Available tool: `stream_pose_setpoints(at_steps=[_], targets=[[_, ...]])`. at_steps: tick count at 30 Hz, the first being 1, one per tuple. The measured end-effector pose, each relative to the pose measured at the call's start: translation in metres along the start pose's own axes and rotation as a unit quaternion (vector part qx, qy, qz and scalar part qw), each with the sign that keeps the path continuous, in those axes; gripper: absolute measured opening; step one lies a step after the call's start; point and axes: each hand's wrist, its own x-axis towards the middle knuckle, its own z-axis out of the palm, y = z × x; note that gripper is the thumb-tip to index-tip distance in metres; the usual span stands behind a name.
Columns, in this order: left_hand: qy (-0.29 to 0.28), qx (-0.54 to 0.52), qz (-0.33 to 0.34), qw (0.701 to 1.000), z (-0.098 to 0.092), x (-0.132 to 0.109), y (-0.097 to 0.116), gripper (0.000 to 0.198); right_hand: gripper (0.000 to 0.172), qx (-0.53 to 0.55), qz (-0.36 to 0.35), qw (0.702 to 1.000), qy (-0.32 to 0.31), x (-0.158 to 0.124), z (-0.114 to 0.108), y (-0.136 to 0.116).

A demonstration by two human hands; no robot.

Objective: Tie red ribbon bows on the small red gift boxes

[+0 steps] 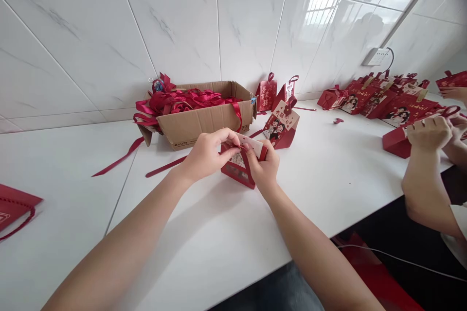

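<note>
A small red gift box (238,173) with a clear window and a printed picture stands on the white table under both my hands. My right hand (265,164) is closed around its peaked top and a white-and-red flap (251,143), thumb pressed near the top edge. My left hand (208,155) pinches a bit of dark red ribbon at the peak, its fingertips touching my right thumb. A loose ribbon length (166,166) lies on the table behind my left wrist. The fingers hide part of the box's top.
Behind stands a cardboard box (204,124) heaped with red ribbons (189,101). A finished-looking gift box (282,126) with a ribbon loop is right of it. Several more boxes (394,102) line the right side, near another person's hands (430,133). A red bag (18,209) lies left.
</note>
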Motion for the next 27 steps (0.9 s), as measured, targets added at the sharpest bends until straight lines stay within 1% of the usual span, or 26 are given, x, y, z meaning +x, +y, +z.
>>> stream_pose_setpoints(at_steps=[3,7,11,16,21,24,27], targets=[[0.006,-0.028,-0.008,1.000,0.0009,0.0004,-0.0008,0.005,0.020,0.000,-0.003,1.000,0.002,-0.0005,-0.0002,-0.0005],[-0.004,-0.043,-0.004,0.999,0.0008,-0.0001,-0.0019,0.007,0.019,-0.005,-0.004,1.000,0.009,-0.0014,-0.0007,0.0002],[-0.008,-0.024,0.017,1.000,-0.0004,-0.0010,-0.0030,0.008,0.019,0.005,0.003,1.000,0.002,-0.0016,-0.0007,0.0008],[0.003,0.015,0.056,0.998,0.0002,-0.0007,-0.0032,0.003,0.021,0.047,0.029,0.998,-0.017,-0.0014,0.0002,0.0014],[0.013,0.030,0.052,0.998,0.0022,-0.0002,-0.0015,0.014,0.023,0.044,0.048,0.998,-0.021,-0.0004,-0.0006,0.0004],[0.017,0.052,0.065,0.996,0.0008,0.0008,-0.0023,0.010,0.024,0.037,0.051,0.998,-0.017,0.0003,-0.0011,-0.0008],[-0.003,0.071,0.075,0.995,-0.0022,0.0020,-0.0033,0.008,0.022,0.033,0.042,0.998,-0.022,0.0008,-0.0013,-0.0015]])
